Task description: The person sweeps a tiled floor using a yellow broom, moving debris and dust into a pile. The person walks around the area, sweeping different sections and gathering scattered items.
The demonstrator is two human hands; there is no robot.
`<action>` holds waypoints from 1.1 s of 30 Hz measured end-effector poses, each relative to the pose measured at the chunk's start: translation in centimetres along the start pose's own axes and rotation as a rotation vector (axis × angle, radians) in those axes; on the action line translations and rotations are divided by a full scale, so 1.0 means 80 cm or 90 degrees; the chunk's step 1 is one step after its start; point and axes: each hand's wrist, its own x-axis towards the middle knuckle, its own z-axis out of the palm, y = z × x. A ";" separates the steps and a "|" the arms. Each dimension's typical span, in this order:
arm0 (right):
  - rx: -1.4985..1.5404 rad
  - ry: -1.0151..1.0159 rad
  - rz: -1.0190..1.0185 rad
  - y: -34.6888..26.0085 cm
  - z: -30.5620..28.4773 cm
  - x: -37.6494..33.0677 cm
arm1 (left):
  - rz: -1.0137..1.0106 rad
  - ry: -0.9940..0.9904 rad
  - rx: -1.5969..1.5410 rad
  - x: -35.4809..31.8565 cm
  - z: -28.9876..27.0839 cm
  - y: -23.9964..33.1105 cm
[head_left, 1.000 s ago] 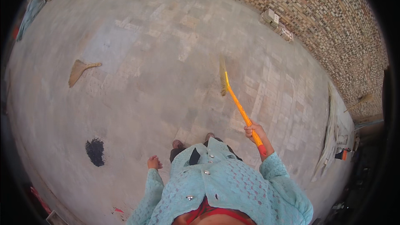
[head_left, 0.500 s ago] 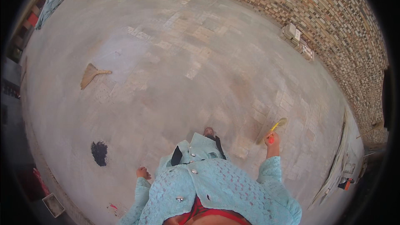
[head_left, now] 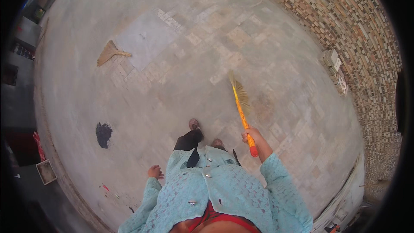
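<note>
My right hand (head_left: 254,139) is wrapped round the orange handle of a broom (head_left: 240,111), near its red end cap. The handle points forward, and its tan bristles fan out at the far end over the floor; whether they touch it I cannot tell. My left hand (head_left: 155,172) hangs beside my body at the left, fingers loosely curled, with nothing visible in it. Farther off to the left, a second, straw-coloured broom (head_left: 110,53) lies flat on the floor. A small dark heap (head_left: 103,135) sits on the floor left of my feet.
A brick wall (head_left: 336,13) curves along the right side, with a stack of pale blocks (head_left: 335,70) at its foot. A raised edge (head_left: 47,116) runs down the left, beside a square tray (head_left: 46,171). Small red scraps (head_left: 106,188) lie near my left side.
My right hand has swung the broom inward to the left and forward, so its handle now shows at length. One foot has stepped forward, and the view has shifted.
</note>
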 end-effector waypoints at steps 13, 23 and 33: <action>-0.234 0.063 -0.096 -0.185 0.105 -0.066 | -0.041 -0.046 -0.141 0.114 0.079 0.164; -0.111 0.159 -0.195 -0.438 0.012 0.123 | -0.087 0.066 -0.224 0.045 0.114 0.196; -0.120 0.082 0.006 -0.509 -0.010 0.289 | 0.009 0.109 -0.019 -0.024 0.214 0.152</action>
